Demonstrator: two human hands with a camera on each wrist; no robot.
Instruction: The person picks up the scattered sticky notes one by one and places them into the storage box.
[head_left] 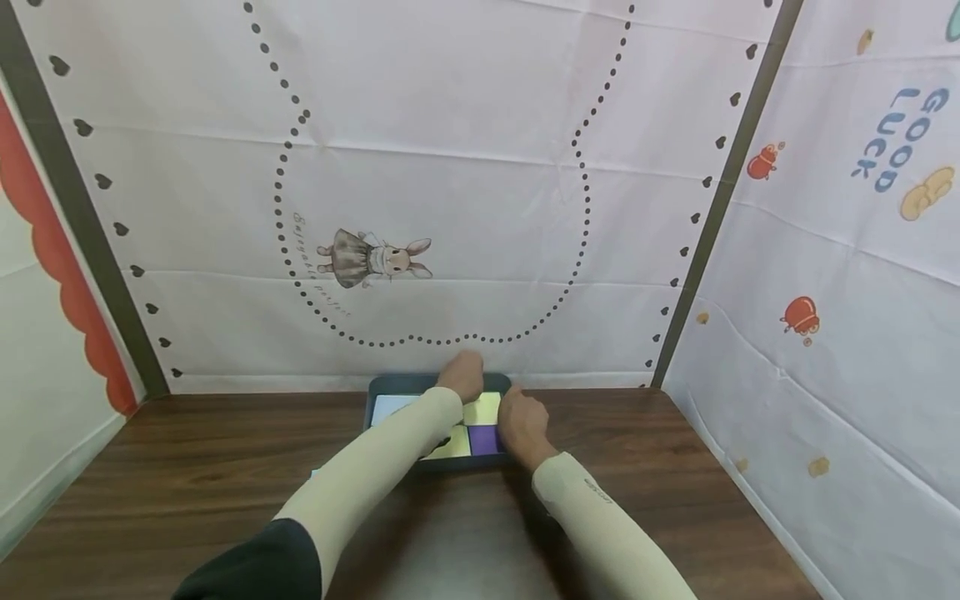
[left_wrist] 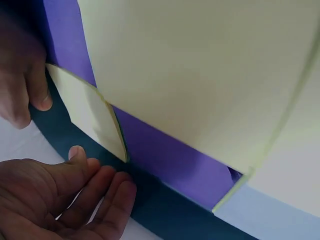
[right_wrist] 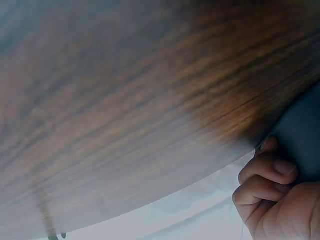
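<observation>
A dark teal tray sits on the wooden table, holding flat blocks: a light blue one, pale yellow ones and a purple one. My left hand is over the tray's far side. In the left wrist view the left hand has loosely bent fingers, fingertips right at the tray rim beside a small yellow block and a purple block. My right hand grips the tray's right edge, its fingers curled around the dark rim in the right wrist view.
The brown wooden table spreads around the tray. A white printed cloth with a rabbit stands right behind it, and another printed cloth lines the right side. A small light blue bit shows beside the left sleeve.
</observation>
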